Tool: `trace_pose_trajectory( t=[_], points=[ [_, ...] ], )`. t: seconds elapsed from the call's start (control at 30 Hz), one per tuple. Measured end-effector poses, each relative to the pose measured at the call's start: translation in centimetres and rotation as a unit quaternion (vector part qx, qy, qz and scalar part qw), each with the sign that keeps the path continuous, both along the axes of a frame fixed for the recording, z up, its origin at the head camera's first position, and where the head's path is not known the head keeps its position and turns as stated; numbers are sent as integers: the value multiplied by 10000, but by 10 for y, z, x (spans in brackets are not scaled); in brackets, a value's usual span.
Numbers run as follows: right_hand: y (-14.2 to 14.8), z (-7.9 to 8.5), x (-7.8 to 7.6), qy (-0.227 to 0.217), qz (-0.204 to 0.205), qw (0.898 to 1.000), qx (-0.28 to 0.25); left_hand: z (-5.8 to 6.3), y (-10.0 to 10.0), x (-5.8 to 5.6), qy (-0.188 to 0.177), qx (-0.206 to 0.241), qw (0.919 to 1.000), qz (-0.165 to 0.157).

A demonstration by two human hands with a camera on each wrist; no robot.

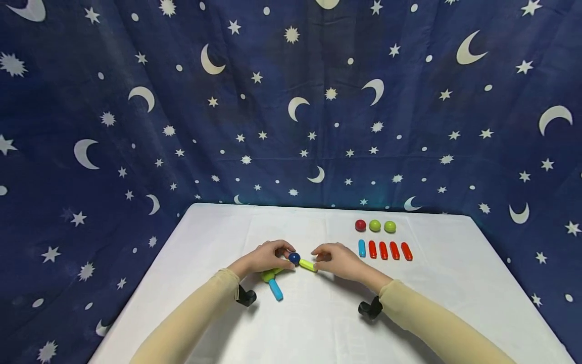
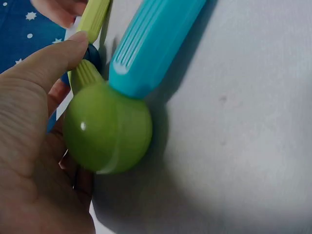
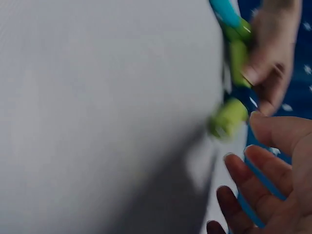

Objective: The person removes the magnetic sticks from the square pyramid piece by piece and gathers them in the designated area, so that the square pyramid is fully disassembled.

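Several toy rods and balls are joined over the white table. My left hand pinches the dark blue ball between thumb and fingers. From that ball a yellow-green rod points right. A second yellow-green rod, partly behind the left thumb, links the blue ball to a green ball. A light blue rod sticks out of the green ball towards me. Beside the right-hand rod's free end is my right hand; in the right wrist view its fingers are spread and hold nothing.
At the back right of the white table a red ball and two green balls form a row. Below them lie a light blue rod and several red rods. A dark blue star-patterned cloth hangs behind.
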State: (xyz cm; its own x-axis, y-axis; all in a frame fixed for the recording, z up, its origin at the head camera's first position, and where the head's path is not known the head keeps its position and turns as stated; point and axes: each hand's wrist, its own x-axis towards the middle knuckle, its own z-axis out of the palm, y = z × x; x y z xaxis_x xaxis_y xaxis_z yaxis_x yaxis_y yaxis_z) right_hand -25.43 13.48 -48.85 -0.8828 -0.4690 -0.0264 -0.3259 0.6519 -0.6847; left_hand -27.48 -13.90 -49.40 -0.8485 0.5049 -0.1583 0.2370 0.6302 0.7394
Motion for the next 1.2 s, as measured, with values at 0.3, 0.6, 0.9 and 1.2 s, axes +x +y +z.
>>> trace_pose_trajectory(
  t=[0.3, 0.6, 0.9, 1.2],
  points=[
    [-22, -12, 5, 139, -168, 9991, 351, -1, 8, 3, 250, -267, 9993, 75],
    [-21, -15, 3, 10, -234, 9992, 328, -1, 9, 2, 210, -332, 9992, 116],
    [-22, -15, 1, -258, -270, 9988, 302, -1, 9, 0, 186, -452, 9988, 83],
    [-16, -15, 2, -688, -228, 9972, -196, -2, 8, -3, -1, -367, 9993, 60]
  ],
)
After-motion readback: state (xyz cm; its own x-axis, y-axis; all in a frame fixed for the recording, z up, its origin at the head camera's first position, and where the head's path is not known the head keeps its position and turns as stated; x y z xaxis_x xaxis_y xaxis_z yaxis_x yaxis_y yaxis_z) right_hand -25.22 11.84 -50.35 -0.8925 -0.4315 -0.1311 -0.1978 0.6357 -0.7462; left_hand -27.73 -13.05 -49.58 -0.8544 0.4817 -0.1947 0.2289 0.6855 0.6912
